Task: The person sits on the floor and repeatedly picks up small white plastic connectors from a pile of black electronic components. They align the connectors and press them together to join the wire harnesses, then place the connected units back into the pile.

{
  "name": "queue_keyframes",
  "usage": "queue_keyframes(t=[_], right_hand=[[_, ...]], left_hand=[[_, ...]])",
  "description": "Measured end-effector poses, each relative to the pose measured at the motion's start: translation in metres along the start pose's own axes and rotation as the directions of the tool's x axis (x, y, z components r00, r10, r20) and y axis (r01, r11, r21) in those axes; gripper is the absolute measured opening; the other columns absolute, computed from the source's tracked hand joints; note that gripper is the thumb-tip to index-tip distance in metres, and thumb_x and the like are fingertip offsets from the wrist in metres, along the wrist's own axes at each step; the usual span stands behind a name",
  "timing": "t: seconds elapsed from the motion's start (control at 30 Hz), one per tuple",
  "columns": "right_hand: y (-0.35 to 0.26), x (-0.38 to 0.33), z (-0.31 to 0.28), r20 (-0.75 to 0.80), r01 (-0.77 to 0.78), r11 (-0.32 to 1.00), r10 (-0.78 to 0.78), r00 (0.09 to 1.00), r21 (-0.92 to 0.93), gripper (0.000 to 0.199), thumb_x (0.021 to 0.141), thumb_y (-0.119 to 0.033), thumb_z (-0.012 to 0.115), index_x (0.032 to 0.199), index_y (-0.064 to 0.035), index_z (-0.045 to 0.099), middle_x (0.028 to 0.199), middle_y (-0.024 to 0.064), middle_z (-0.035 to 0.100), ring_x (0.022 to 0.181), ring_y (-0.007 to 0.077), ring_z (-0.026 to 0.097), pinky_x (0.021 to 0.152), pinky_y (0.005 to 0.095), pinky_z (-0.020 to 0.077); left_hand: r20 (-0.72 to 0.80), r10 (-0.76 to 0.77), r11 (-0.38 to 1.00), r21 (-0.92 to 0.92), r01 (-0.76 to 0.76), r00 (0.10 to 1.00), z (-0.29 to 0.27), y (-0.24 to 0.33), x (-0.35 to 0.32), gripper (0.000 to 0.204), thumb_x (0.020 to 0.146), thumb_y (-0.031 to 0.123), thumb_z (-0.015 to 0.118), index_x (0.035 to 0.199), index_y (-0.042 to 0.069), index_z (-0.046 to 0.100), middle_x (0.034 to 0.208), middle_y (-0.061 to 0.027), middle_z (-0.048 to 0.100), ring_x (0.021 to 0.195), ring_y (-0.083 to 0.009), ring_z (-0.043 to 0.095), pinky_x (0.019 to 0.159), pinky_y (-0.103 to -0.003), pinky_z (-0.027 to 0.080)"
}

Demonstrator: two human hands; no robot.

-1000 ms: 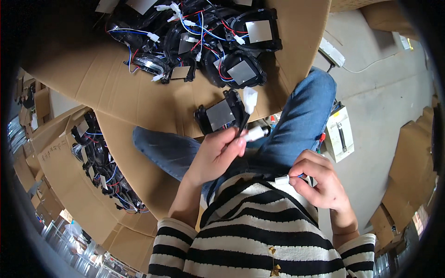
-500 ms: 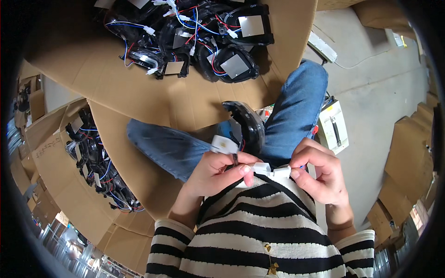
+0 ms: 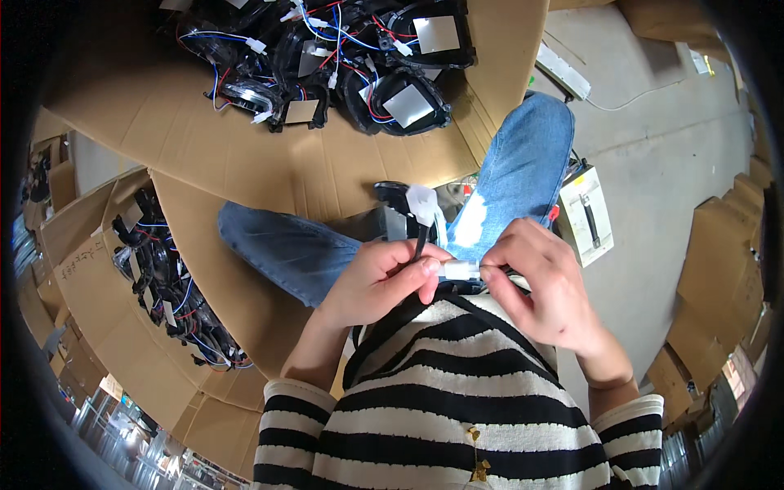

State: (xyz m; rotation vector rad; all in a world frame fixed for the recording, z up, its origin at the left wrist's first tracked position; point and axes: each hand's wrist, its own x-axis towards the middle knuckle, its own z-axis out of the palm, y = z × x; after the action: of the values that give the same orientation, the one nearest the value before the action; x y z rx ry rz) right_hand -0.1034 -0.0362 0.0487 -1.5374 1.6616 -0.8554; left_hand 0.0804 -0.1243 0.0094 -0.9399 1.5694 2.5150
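Above my lap, my left hand (image 3: 388, 278) and my right hand (image 3: 539, 282) pinch the two ends of a white plastic wire connector (image 3: 460, 270). Its two halves now sit in line, pushed together; whether they are fully locked cannot be seen. A short black cable with a white block (image 3: 422, 204) at its top also rises from my left fingers. Behind that block, a black plastic housing (image 3: 394, 194) shows in part between my knees. On the jeans (image 3: 523, 163) beside it lies a bright white patch of light.
A large cardboard box (image 3: 327, 175) ahead holds several black housings (image 3: 412, 102) with flat silvery panels and coloured wires. Another box (image 3: 90, 278) on the left holds similar parts. At right are a white case with a black handle (image 3: 590, 219) and a power strip (image 3: 563, 72).
The two connector halves have come together, and my right hand has moved left and up. The white block has risen and turned. A bright patch has appeared on the jeans, where the black housing was showing.
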Motion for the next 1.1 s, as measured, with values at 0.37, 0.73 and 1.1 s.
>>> queue_keyframes(t=[0.37,0.73,1.1], right_hand=[[-0.002,-0.014,-0.041,0.14,-0.118,0.954,0.081,0.987,0.275,0.006,0.068,0.001,0.058,0.073,-0.001,0.055,0.069,0.0065,0.053,0.064,0.0208,0.05,0.057,0.0298,0.039],[-0.002,-0.001,-0.036,0.157,-0.111,0.942,0.063,0.986,0.318,0.006,0.07,0.001,0.058,0.074,-0.0003,0.055,0.07,0.008,0.052,0.065,0.0227,0.051,0.056,0.0307,0.0392],[0.002,-0.004,-0.031,0.157,-0.092,0.976,0.062,0.986,0.197,0.007,0.067,0.002,0.058,0.071,-0.0007,0.052,0.069,0.0099,0.052,0.065,0.0252,0.052,0.056,0.0322,0.0404]], left_hand=[[-0.013,0.162,0.955,0.253,-0.154,0.987,0.005,0.012,-0.009,0.025,0.083,0.009,0.043,0.101,-0.004,0.055,0.074,-0.0075,0.06,0.066,-0.0146,0.055,0.062,-0.026,0.042],[0.096,0.364,0.77,0.528,-0.358,0.926,-0.002,0.011,-0.005,0.018,0.076,0.007,0.051,0.088,-0.002,0.06,0.063,-0.0073,0.052,0.057,-0.0208,0.049,0.056,-0.031,0.038],[0.113,0.368,0.755,0.543,-0.368,0.923,-0.003,0.014,-0.006,0.017,0.074,0.006,0.052,0.089,0.001,0.06,0.061,-0.0075,0.049,0.055,-0.0219,0.045,0.054,-0.032,0.034]])
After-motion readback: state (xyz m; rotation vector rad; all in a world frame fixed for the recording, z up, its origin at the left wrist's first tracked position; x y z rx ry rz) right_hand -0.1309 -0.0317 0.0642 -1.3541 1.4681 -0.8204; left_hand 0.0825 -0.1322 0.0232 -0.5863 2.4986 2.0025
